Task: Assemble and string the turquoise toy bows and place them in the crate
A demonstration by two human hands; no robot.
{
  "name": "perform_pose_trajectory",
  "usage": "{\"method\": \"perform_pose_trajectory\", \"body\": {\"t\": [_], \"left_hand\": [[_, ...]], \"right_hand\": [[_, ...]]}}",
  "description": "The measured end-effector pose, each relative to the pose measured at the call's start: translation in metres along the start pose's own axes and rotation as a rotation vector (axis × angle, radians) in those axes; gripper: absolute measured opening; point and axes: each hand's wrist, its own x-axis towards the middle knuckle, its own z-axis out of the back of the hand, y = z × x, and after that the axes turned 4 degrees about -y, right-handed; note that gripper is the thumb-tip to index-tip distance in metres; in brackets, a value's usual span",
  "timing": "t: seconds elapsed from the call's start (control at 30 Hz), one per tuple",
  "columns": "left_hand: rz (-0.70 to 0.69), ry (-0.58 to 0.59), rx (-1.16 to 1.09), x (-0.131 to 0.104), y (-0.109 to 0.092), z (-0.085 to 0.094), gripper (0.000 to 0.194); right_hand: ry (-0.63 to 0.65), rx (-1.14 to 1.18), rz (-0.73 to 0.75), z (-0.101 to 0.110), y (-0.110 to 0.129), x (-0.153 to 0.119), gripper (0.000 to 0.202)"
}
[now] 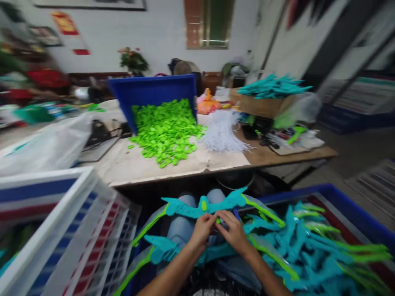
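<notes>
My left hand (203, 230) and my right hand (232, 231) meet over my lap, fingertips pinched together. Between them shows a small bright green piece (218, 220), mostly covered by the fingers. Just beyond the fingers lies a turquoise wing-shaped part (185, 209) with green strips at both ends and a green piece (204, 204) at its middle. Nearer my body, a second turquoise wing-shaped part (163, 248) rests across my legs, partly behind my forearms.
On the table, small green pieces (166, 131) spill from a tipped blue bin (151, 88). White ties (224, 131) lie beside them. A cardboard box (259, 105) holds turquoise parts. A white crate (114, 209) stands left; a blue-rimmed crate (330, 191) of turquoise parts stands right.
</notes>
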Motion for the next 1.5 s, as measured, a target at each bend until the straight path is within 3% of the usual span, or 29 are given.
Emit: {"method": "perform_pose_trajectory", "body": {"t": [0.3,1.1,1.5], "left_hand": [[0.004,0.11,-0.023,0.01,0.008,-0.007,0.048],[0.062,0.152,0.014,0.014,0.009,-0.008,0.046],[0.071,0.204,0.096,0.016,0.014,-0.025,0.047]], "right_hand": [[-0.038,0.078,-0.097,0.013,0.006,-0.004,0.025],[-0.058,-0.008,-0.077,0.016,0.001,-0.007,0.027],[-0.09,-0.131,-0.092,0.034,0.0,-0.021,0.027]]}}
